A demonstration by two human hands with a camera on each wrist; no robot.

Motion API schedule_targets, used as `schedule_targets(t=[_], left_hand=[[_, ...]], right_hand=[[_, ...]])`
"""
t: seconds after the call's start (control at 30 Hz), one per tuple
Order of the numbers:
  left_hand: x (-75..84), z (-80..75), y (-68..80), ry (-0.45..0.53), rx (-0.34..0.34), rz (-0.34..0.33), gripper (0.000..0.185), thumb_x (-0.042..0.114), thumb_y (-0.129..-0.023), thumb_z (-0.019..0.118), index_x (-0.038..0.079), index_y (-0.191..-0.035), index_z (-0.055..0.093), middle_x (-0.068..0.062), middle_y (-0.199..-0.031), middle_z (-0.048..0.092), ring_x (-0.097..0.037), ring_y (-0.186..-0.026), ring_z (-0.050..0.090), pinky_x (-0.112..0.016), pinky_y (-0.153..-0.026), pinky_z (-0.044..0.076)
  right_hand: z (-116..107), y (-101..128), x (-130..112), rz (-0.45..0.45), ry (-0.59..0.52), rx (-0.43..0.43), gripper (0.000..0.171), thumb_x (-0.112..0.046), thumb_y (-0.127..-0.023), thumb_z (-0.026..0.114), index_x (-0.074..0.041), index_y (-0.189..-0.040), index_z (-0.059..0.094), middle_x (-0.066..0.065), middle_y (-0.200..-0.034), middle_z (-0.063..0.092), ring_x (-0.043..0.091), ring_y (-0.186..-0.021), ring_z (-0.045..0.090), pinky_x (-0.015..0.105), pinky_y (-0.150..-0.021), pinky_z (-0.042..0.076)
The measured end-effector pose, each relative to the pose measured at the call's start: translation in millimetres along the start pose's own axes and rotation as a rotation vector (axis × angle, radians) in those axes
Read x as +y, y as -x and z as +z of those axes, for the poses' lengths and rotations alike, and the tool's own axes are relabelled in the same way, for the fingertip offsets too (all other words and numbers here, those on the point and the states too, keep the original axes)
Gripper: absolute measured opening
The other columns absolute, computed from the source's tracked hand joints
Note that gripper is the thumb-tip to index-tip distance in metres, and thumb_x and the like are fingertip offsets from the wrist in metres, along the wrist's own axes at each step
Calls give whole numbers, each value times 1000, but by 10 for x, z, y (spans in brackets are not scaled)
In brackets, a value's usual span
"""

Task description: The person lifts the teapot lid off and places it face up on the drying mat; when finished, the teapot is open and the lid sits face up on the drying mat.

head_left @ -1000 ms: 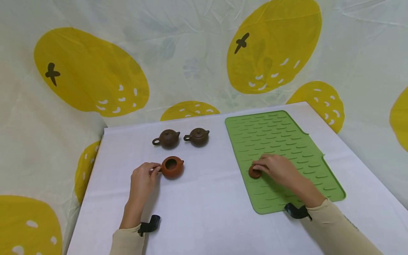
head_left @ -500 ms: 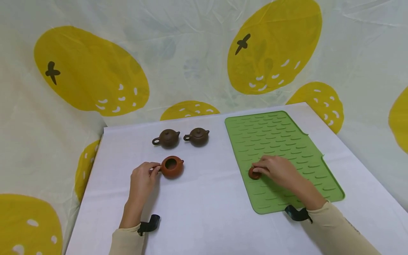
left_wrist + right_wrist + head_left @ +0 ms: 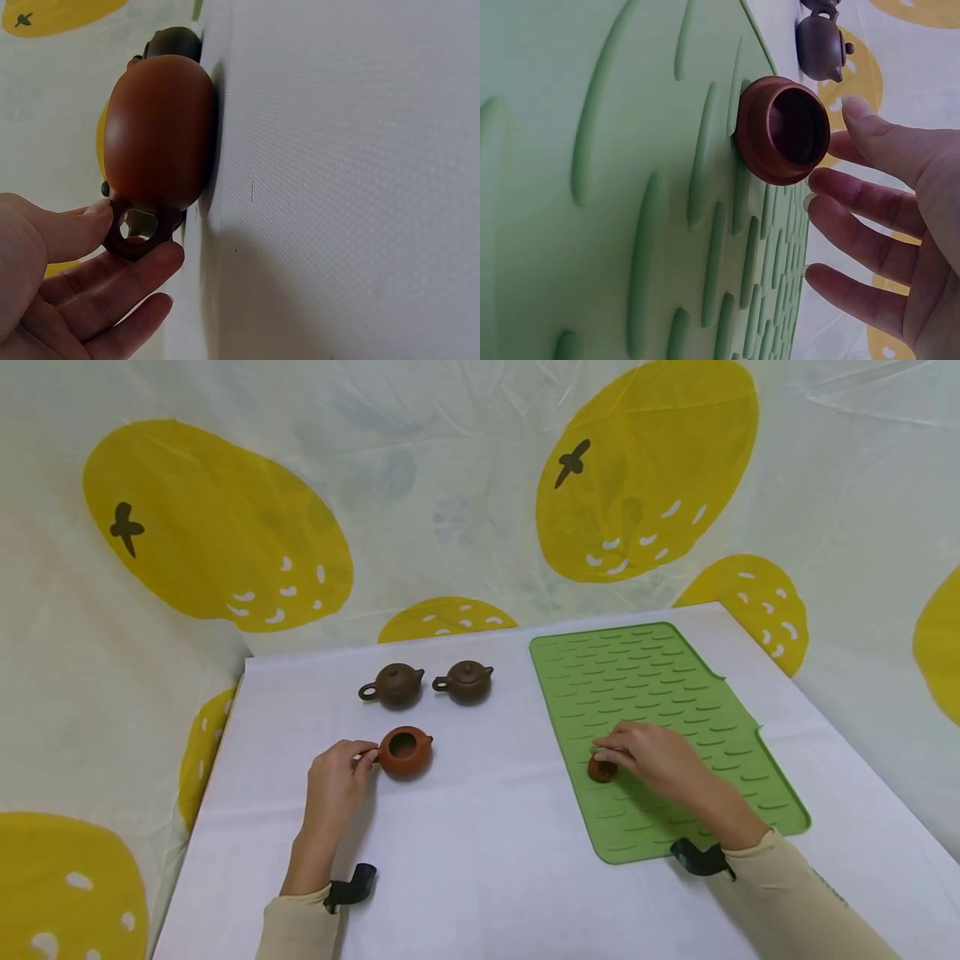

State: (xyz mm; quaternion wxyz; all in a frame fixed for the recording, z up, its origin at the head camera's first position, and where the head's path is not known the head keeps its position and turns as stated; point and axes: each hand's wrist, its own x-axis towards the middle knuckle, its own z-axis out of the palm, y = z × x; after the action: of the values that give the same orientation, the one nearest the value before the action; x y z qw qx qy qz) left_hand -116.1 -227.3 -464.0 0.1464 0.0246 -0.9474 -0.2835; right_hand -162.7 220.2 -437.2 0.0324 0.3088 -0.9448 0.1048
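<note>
- Pinching the loop handle of the red-brown teapot point(image 3: 405, 753) between thumb and fingers, the left hand point(image 3: 334, 780) sits just left of that pot; the left wrist view shows the handle caught between thumb tip and a bent finger.
- That teapot stands upright on the white table point(image 3: 465, 860) with its lid off; the round mouth is open and dark, and I cannot tell whether anything is inside.
- Behind the red-brown teapot, farther from the person, two dark brown teapots stand side by side with lids on: the left one point(image 3: 393, 684) and the right one point(image 3: 466, 681), near each other but apart.
- To the right of the red-brown teapot, well apart, lies the green ridged mat point(image 3: 660, 693).
- On the mat's near left part rests the red-brown lid point(image 3: 601, 768), hollow side up in the right wrist view.
- The right hand point(image 3: 656, 758) hovers over the lid with fingers loosely spread and ungripping; fingertips are just beside the lid's rim, and contact is unclear.
</note>
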Motion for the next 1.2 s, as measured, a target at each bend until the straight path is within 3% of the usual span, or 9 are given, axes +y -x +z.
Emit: schedule_targets(t=[0.2,0.4,0.83,1.2], left_hand=[[6,-3,-8,-11,-26,-18,16,10,-93,74,2,-106,78,-17,-98,77,-33,-88,73,-48,-79,58],[26,-57,-5,-61,-63,-45,19,13,-95,71,5,-111,78,-15,-104,78,-30,-89,73,-48,-79,58],[54,-178,-73,-149,-193,-48,30,22,-97,70,10,-125,73,-13,-114,78,-32,-100,72,-49,-82,57],[156,-312,-183,-184,-177,-5,33,24,-97,70,11,-127,72,-16,-120,75,-36,-105,72,-53,-82,58]], right_hand=[[-13,-36,-2,13,-1,-25,24,-24,-95,70,-13,-115,79,1,-96,76,16,-81,71,35,-68,59],[-48,-137,-22,15,-8,-23,28,-27,-96,70,-12,-118,77,6,-105,77,24,-93,74,42,-77,61],[-270,-614,-201,-69,18,-54,33,-29,-95,72,-15,-125,74,7,-110,75,24,-95,73,42,-77,60],[-351,-1051,-426,-148,52,-51,35,-32,-92,75,-16,-124,75,5,-114,76,24,-104,73,41,-83,61]])
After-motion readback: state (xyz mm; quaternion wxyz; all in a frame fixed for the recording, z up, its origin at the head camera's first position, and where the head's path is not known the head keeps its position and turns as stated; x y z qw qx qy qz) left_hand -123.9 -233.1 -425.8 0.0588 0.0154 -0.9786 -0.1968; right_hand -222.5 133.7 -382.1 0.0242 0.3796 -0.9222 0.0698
